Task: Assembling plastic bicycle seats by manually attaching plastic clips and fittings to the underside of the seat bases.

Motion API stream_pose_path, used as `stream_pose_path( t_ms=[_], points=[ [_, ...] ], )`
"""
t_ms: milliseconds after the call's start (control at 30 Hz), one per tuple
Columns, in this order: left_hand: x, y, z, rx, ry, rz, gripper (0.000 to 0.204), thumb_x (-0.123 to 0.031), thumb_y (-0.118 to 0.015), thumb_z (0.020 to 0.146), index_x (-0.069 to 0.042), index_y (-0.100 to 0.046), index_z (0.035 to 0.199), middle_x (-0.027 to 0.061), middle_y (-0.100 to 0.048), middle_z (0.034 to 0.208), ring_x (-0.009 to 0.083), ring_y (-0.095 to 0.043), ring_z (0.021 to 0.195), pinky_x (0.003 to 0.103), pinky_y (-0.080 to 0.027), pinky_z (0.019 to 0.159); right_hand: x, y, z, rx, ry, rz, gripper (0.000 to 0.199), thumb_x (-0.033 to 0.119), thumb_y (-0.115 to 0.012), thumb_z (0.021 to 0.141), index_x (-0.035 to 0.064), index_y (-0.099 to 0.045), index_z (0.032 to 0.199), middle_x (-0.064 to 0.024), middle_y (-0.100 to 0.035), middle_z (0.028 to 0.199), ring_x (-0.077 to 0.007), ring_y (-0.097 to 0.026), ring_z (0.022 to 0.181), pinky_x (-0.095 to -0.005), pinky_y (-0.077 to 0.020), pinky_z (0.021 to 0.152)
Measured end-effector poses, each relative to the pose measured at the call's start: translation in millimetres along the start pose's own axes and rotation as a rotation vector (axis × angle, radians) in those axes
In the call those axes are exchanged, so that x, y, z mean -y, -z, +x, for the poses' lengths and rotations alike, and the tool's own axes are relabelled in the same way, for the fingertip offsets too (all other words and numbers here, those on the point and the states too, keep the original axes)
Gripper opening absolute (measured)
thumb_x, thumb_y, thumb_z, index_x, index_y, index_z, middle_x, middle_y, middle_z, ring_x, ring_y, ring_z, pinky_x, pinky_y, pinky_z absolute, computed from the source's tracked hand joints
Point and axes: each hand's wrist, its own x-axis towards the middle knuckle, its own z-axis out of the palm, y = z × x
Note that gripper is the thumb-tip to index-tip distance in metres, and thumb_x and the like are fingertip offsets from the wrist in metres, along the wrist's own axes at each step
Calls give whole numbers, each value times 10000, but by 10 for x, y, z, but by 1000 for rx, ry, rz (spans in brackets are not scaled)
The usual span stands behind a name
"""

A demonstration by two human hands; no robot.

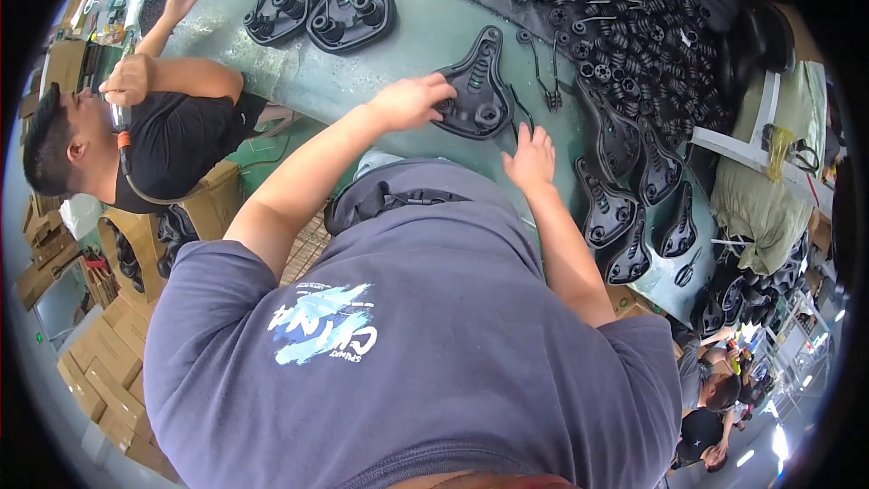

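A black bicycle saddle (478, 91) lies upside down on the table in front of me, its narrow nose pointing away. My left hand (412, 103) grips the saddle's left rear edge with bent fingers; what lies under the fingertips is hidden. To the right of the saddle is a thin black bent metal rod (520, 107). My right hand (531, 161) rests by the rod's near end with its fingers apart, and whether it touches the rod is unclear. Further right lie two linked thin rods (546, 81).
Two upturned saddles, one of them nearer the middle (351, 7), stand at the back left. A heap of black coil springs (634, 45) covers the far right. Several saddle shells (608, 204) lie on the right. At left, a co-worker (172, 136) holds a hose-fed tool (121, 131).
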Motion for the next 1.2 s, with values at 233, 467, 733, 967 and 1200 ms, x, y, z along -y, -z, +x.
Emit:
stream_pose_path(
  t_ms=[233, 467, 733, 967, 1200],
  points=[
    [-55, -56, 16, 72, 91, 61, 503, -144, -790, 880, -122, -616, 1351, 106, -597, 1293, 388, -672, 1122, 509, -565, 938, 47, 739, 380, -108, -150, 487, 769, 362, -834, 786, 7, -578, 1418, -165, -734, 987, -302, -732, 900, -430, -578, 822],
    [-9, -40, 108, 70, 181, -234, 514, -133, -835, 821, -82, -650, 1298, 116, -652, 1268, 350, -670, 1166, 460, -558, 969, 341, 1036, 1323, 123, -464, 1412, 398, 377, -699, 994, 0, -733, 872, -47, -683, 699, -121, -568, 546, -302, -421, 526],
    [135, -202, 165, -1, 204, -236, 554, -181, -901, 756, -86, -677, 1254, 122, -676, 1239, 333, -689, 1045, 435, -560, 924, 1081, 437, 1059, -234, -99, 309, 782, 513, -750, 851, -30, -604, 1395, -245, -739, 1169, -428, -731, 1069, -504, -588, 944],
    [-31, -378, 351, -569, 362, -164, 741, -545, -784, 862, -50, -617, 1387, 199, -621, 1408, 408, -548, 1341, 532, -403, 1128, 922, 466, 973, -264, -3, 360, 928, 592, -762, 881, 31, -455, 1554, -254, -601, 1418, -418, -564, 1322, -568, -442, 1102],
    [-20, -589, 836, -596, 479, 70, 372, -423, -639, 995, -76, -735, 1090, 143, -744, 1072, 383, -655, 1027, 499, -469, 904, 952, 199, 1081, -490, -40, 341, 704, 510, -717, 900, 95, -574, 1449, -178, -658, 1178, -405, -647, 1085, -559, -484, 960]
  ],
)
